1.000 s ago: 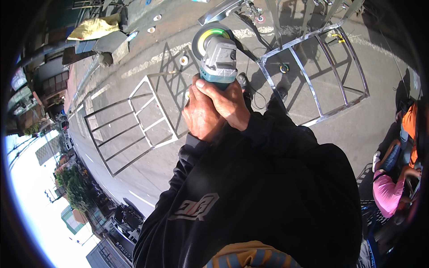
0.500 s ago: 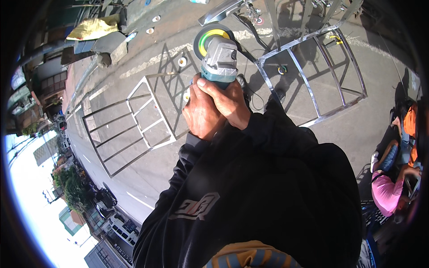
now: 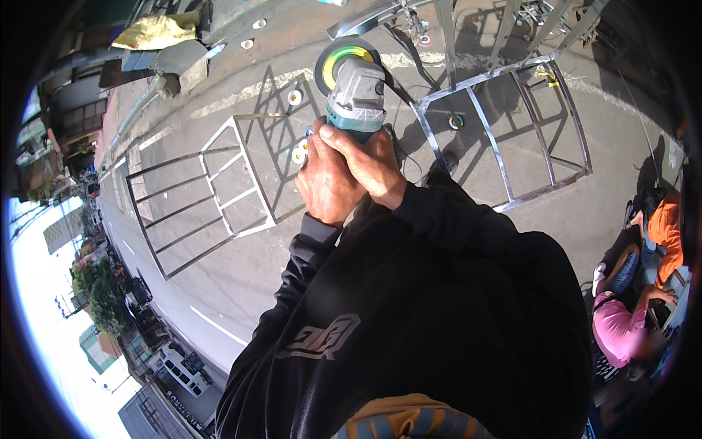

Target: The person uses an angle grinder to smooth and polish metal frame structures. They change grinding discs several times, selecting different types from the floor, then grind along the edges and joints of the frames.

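Hands first, in the head view: you had both wrapped around the body of an angle grinder, held out in front of your chest over the pavement. Your right hand was closed over the rear of the tool, thumb lying along its teal collar. Your left hand was curled shut just beside it, gripping the same handle from the left, the two hands touching. The grinder's grey head pointed away from you, its disc with a yellow-green centre facing outward at the far end. Below and to your left, a metal grille frame lay flat on the pavement. A second, larger metal frame lay to your right. Small discs sat scattered on the ground between them. At the right edge, seated people were near the frame, well apart from you.
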The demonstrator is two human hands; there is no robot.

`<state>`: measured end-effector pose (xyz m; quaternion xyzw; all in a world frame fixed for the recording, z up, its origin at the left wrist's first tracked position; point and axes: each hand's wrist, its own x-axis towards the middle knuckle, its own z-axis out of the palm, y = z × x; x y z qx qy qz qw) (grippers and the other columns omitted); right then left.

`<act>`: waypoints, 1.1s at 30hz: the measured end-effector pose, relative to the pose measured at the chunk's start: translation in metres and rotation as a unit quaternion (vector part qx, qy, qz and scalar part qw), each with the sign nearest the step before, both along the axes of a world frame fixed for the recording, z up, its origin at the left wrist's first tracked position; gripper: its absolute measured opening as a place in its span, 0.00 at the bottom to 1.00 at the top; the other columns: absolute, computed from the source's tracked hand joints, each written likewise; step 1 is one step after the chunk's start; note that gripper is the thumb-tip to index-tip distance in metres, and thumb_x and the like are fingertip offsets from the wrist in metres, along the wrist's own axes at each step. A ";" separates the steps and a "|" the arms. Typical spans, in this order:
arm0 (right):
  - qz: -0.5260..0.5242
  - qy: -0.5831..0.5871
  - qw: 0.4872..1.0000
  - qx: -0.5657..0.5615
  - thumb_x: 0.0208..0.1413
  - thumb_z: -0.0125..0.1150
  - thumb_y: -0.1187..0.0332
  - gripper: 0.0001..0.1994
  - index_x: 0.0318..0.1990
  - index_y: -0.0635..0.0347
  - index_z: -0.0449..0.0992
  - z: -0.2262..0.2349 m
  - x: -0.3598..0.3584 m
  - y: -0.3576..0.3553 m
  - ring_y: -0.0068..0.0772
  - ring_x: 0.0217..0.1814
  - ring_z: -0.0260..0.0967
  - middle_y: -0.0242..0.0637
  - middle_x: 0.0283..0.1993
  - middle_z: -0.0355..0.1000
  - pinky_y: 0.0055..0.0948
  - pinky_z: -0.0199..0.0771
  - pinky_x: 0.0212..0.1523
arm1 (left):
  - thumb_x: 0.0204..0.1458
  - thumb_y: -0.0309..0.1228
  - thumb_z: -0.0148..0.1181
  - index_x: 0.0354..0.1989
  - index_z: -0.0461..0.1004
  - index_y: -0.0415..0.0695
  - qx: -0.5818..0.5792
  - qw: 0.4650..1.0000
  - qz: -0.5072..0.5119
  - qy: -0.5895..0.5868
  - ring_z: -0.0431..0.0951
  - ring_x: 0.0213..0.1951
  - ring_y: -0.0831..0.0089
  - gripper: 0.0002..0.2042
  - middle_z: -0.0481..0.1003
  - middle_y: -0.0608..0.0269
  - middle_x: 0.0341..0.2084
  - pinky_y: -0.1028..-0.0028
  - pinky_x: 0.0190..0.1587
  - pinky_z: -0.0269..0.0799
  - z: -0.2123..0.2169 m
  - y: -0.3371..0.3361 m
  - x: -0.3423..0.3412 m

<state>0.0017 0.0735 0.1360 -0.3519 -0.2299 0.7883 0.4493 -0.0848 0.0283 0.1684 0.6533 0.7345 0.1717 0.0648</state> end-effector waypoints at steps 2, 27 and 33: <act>-0.001 0.004 1.000 -0.002 0.56 0.74 0.62 0.22 0.53 0.64 0.73 -0.001 0.001 0.000 0.27 0.49 0.76 0.36 0.47 0.77 0.30 0.77 0.51 | 0.42 0.42 0.73 0.66 0.57 0.37 0.003 1.000 -0.008 0.006 0.81 0.36 0.41 0.44 0.75 0.44 0.44 0.53 0.35 0.78 0.000 0.001 0.000; -0.005 -0.003 1.000 0.001 0.54 0.76 0.60 0.25 0.53 0.64 0.73 -0.013 -0.003 -0.003 0.28 0.49 0.77 0.38 0.48 0.78 0.30 0.78 0.51 | 0.46 0.43 0.70 0.66 0.58 0.34 -0.023 1.000 0.013 0.001 0.81 0.37 0.40 0.42 0.76 0.39 0.47 0.53 0.36 0.79 0.000 -0.001 0.005; 0.004 -0.022 1.000 0.007 0.54 0.76 0.60 0.25 0.53 0.64 0.73 -0.008 0.004 -0.001 0.28 0.50 0.77 0.38 0.48 0.78 0.31 0.77 0.51 | 0.41 0.40 0.74 0.61 0.61 0.39 -0.008 1.000 0.021 -0.015 0.80 0.38 0.41 0.39 0.75 0.45 0.43 0.52 0.37 0.78 -0.001 -0.001 0.007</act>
